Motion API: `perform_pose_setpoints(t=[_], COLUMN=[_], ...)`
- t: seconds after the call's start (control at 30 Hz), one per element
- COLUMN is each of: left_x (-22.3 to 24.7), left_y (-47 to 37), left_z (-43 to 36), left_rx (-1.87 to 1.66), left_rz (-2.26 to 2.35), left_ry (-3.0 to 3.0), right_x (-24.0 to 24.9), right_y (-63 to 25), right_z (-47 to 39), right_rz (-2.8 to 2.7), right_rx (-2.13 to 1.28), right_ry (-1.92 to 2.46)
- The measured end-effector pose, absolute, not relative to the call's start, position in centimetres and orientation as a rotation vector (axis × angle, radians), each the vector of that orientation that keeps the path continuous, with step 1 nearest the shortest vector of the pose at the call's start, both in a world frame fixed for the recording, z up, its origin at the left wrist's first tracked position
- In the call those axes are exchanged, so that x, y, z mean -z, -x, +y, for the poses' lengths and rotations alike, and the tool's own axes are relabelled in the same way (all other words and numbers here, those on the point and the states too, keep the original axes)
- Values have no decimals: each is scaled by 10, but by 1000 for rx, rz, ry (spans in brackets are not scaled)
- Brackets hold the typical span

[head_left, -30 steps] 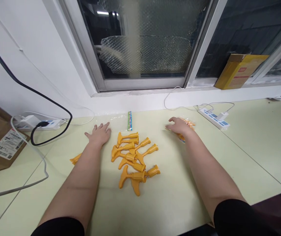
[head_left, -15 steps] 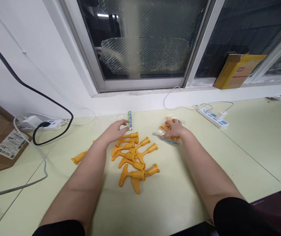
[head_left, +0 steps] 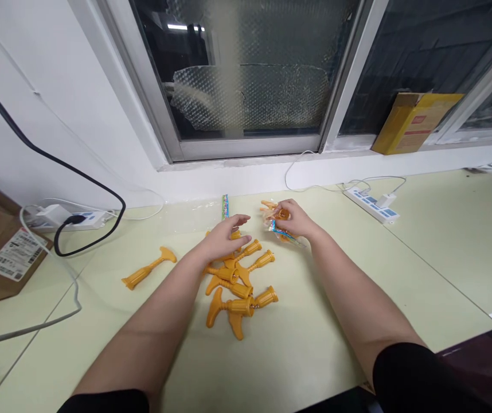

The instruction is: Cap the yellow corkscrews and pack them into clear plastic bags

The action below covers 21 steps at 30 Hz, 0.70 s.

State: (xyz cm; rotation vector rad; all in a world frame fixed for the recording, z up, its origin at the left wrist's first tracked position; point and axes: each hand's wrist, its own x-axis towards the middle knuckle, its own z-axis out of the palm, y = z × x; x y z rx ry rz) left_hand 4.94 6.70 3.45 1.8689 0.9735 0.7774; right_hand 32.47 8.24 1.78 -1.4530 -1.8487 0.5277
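My right hand grips a clear plastic bag that has a blue printed strip and orange pieces inside. To its left, my left hand is open, thumb and fingers apart, above a pile of orange T-handled plastic parts. Part of the pile is hidden under that hand. One more orange part lies alone left of my left forearm. A flat clear bag with a green and blue printed strip lies near the wall.
Power strips sit at the left and right by the wall, with cables. A cardboard box stands at the left edge. A yellow carton leans against the window. A dark object is at the lower right.
My left hand has moved right, away from the flat bag's strip and over the pile. My right hand has shifted left, bringing the bag of orange pieces with it.
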Motion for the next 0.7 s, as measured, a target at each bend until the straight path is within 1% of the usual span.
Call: perform_pose_setpoints(t=[0.1,0.17,0.33,0.4,0.47,0.57,0.7], left_x=[-26,-24,-29,-31,-32,-29,-21], left_y=[-59,-62,-56,-55,-56,-64,-75], left_z=[67,69,72,70,66,61,60], left_rx=[-829,-838,-948,-896,-813,-803,-916], left_rz=[891,888,914,790,630,484,570], left_ry=[-1513,-1347,-1117,-1039,-965,-859,-702], right_x=[-34,-45,-66,-71,-74,-77,-83], right_y=[-311,-303,-295,-292,-289,-285,-293], right_z=[75,69,56,53,51,48,47], right_rz=[-1760,-1673,-1250,-1126,-1065,-1037,-1017], right_rx=[-571,-706,-1393,-1639,-1809,-1860,-1643], right_ry=[1297,1165,879,817,798,871,1134])
